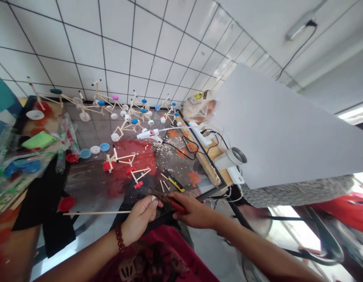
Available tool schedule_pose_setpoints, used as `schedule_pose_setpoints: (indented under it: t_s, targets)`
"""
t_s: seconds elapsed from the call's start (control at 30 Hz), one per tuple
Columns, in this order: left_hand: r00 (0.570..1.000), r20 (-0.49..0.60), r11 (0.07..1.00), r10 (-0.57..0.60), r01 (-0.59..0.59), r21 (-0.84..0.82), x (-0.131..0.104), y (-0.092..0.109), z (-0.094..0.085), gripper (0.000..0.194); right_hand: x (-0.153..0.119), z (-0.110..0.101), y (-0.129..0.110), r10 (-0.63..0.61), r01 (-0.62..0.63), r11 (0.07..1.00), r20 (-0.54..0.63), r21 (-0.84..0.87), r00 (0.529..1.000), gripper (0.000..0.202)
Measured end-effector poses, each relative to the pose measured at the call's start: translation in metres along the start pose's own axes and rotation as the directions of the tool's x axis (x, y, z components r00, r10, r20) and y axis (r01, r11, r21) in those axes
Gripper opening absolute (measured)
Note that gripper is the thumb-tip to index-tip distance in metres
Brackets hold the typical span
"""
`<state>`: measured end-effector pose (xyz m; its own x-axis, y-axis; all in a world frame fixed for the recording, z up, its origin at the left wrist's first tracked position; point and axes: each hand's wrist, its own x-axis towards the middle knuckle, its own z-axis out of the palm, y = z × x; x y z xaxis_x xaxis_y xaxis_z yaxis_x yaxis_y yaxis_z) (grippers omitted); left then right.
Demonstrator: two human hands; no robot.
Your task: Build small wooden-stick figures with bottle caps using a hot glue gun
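Observation:
My left hand (pixel 140 217), wearing a beaded bracelet, is closed around a long thin wooden stick (pixel 96 213) that juts out to the left. A short pale end shows at its thumb and fingertips. My right hand (pixel 194 209) grips red-handled pliers (pixel 177 205). Their dark jaws lie at the pale end beside my left fingertips; whether they bite on it I cannot tell. Just beyond my hands, short cut sticks (pixel 163 185) and a yellow utility knife (pixel 176 184) rest on the table. A small stick model with red bottle caps (pixel 130 170) sits farther left.
Several stick models with coloured caps (pixel 134 122) stand along the tiled wall. A white glue gun (pixel 148 134) trails its cord rightward. A jar (pixel 231 158) lies near the power strip (pixel 200 133). Loose caps (pixel 85 153) and plastic packaging (pixel 11 172) are on the left.

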<state>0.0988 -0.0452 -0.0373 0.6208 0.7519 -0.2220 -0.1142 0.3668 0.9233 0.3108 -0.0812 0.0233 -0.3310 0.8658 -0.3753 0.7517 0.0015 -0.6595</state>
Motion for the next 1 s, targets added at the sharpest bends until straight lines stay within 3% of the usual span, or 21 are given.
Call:
schedule_pose_setpoints:
  t_s: [0.17,0.37,0.67,0.8,1.0]
  targets:
    - [0.999,-0.002,0.995,0.035,-0.035,0.093,0.000,-0.002,0.000,0.059,0.003,0.007,-0.003,0.155,-0.165,0.979,-0.086,-0.123,0.984,0.021]
    - [0.997,-0.079,1.000,-0.018,0.017,-0.006,0.002,-0.005,-0.002,0.064,0.021,0.008,0.000,0.098,-0.103,0.984,-0.040,-0.146,0.994,0.014]
    - [0.978,-0.208,0.992,0.006,-0.032,-0.122,0.015,0.003,-0.018,0.059,0.050,0.002,-0.013,0.000,-0.052,0.949,-0.165,-0.310,0.986,0.012]
    - [0.986,-0.162,0.987,0.026,-0.051,-0.151,0.010,0.011,-0.013,0.052,0.057,0.002,-0.010,-0.028,-0.053,0.931,-0.214,-0.362,0.976,0.016]
    - [0.989,-0.124,0.928,-0.082,0.031,-0.370,0.006,0.027,-0.008,0.047,0.058,-0.007,-0.005,-0.048,-0.102,0.901,-0.331,-0.423,0.942,0.021]
